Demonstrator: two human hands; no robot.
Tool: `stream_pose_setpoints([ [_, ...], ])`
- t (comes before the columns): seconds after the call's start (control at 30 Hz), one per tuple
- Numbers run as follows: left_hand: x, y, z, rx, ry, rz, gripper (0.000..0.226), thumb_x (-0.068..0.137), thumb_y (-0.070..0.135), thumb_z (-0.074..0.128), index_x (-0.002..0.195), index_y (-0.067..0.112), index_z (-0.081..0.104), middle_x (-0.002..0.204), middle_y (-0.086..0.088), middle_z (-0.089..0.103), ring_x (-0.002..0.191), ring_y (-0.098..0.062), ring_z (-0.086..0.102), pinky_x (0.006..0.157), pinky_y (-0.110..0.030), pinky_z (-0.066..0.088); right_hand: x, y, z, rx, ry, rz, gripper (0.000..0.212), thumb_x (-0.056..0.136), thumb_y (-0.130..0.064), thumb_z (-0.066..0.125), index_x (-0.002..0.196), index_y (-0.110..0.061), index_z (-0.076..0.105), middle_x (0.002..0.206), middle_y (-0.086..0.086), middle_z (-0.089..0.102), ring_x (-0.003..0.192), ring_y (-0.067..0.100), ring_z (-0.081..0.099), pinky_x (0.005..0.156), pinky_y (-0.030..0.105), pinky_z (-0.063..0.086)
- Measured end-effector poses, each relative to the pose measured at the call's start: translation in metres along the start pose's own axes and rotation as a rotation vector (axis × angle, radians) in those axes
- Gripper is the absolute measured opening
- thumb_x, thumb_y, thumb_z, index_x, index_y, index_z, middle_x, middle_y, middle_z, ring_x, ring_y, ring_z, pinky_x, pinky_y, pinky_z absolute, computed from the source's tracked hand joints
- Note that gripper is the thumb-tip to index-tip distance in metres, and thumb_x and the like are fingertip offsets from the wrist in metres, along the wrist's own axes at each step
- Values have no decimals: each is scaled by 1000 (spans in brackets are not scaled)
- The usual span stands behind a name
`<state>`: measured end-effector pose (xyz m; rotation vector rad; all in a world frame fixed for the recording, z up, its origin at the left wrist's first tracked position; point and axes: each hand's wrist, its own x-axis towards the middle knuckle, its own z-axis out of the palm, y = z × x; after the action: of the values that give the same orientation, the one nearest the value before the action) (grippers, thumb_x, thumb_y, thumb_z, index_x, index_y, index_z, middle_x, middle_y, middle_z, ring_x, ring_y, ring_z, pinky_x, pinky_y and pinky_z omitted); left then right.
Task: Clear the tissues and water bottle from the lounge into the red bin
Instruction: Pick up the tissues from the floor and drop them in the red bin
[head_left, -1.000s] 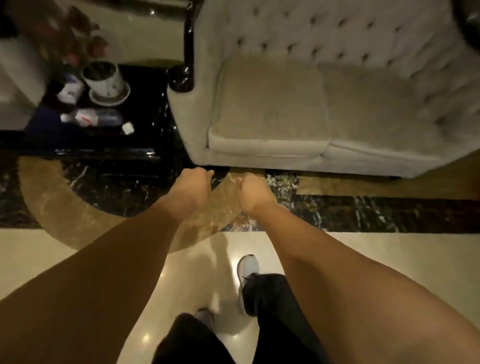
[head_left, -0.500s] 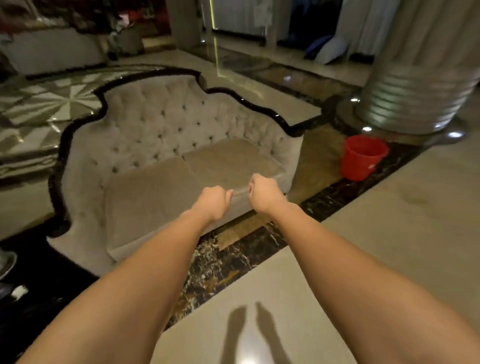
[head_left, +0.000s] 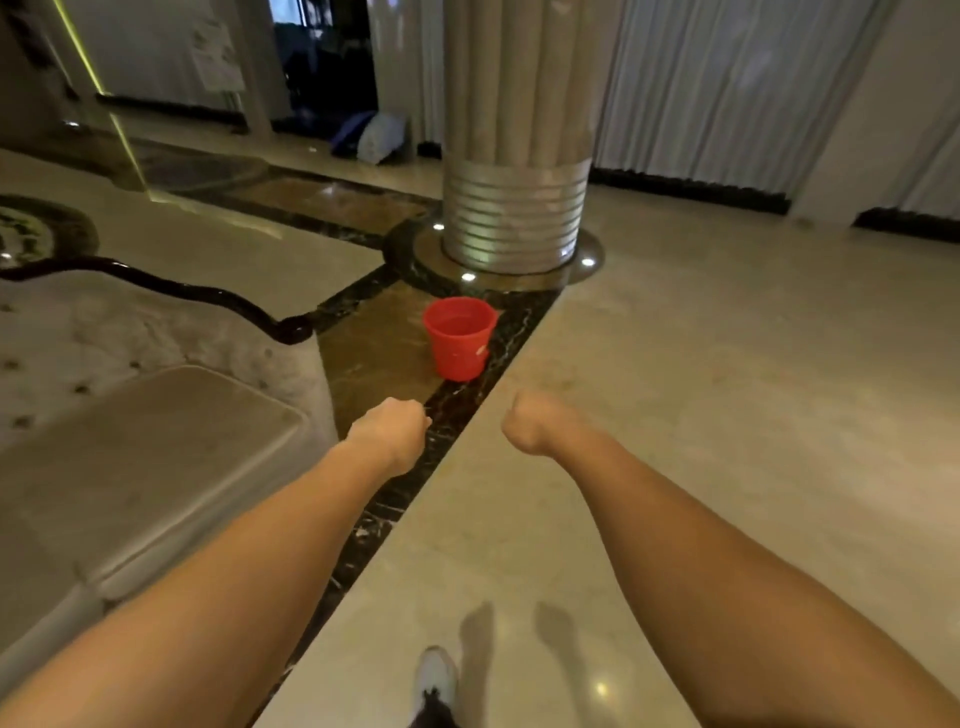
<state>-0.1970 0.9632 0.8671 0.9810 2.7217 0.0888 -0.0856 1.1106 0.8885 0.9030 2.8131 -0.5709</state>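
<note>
The red bin (head_left: 459, 336) stands on the dark marble floor strip just in front of the round pillar, its inside looking bare. My left hand (head_left: 390, 430) and my right hand (head_left: 531, 422) are both stretched out ahead, curled into fists with nothing seen in them. Both hands hang short of the bin, the left slightly to its left and the right to its right. No tissues or water bottle appear in this view.
A beige tufted sofa (head_left: 130, 447) with a dark curved frame fills the left side. The ribbed pillar (head_left: 517, 208) rises behind the bin. Glossy cream floor (head_left: 727, 415) spreads to the right. Blue and white bags (head_left: 371, 137) lie by the far wall. My white shoe (head_left: 435, 678) is below.
The view swung right, from the side table with the bottle and tissue, past the sofa, to the pillar. The red bin is now centred and closer. Both fists stay closed.
</note>
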Motion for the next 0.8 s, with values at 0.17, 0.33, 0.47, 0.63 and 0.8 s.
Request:
stream_pose_setpoints([
  [0.17,114,29,5,7,-17,-9,30,95,44,42,90,18,55,87,-4,59,77,-25,56,69,-40,49,87,57,-21,-25,3,54,33,98,-21,42,120,-1,57,129,20,57,117,36,54,91,36,44],
  [0.33,248,50,1,-43,63,-69,38,91,53,39,74,22,54,74,-1,60,71,-20,60,69,-37,53,213,90,-46,-5,-26,59,31,99,-15,42,122,-1,56,129,20,57,119,33,53,96,38,43],
  [0.47,374,63,-25,-107,46,-61,38,90,48,40,71,20,56,76,-1,62,70,-19,61,66,-35,51,332,93,-87,-19,-22,28,28,99,-13,41,118,-1,58,125,19,58,115,33,54,92,37,43],
  [0.63,487,77,-62,-118,72,-68,31,91,38,44,68,21,56,71,-1,61,66,-18,60,62,-33,49,448,84,-122,-77,-50,-37,29,101,-18,38,106,-3,61,112,18,62,103,32,58,84,38,46],
  [0.8,584,88,-79,-85,36,-44,33,93,37,43,76,15,60,74,-5,64,69,-21,64,73,-41,57,564,92,-141,-99,-46,-66,26,100,-19,40,103,-7,62,107,13,61,97,30,57,78,36,48],
])
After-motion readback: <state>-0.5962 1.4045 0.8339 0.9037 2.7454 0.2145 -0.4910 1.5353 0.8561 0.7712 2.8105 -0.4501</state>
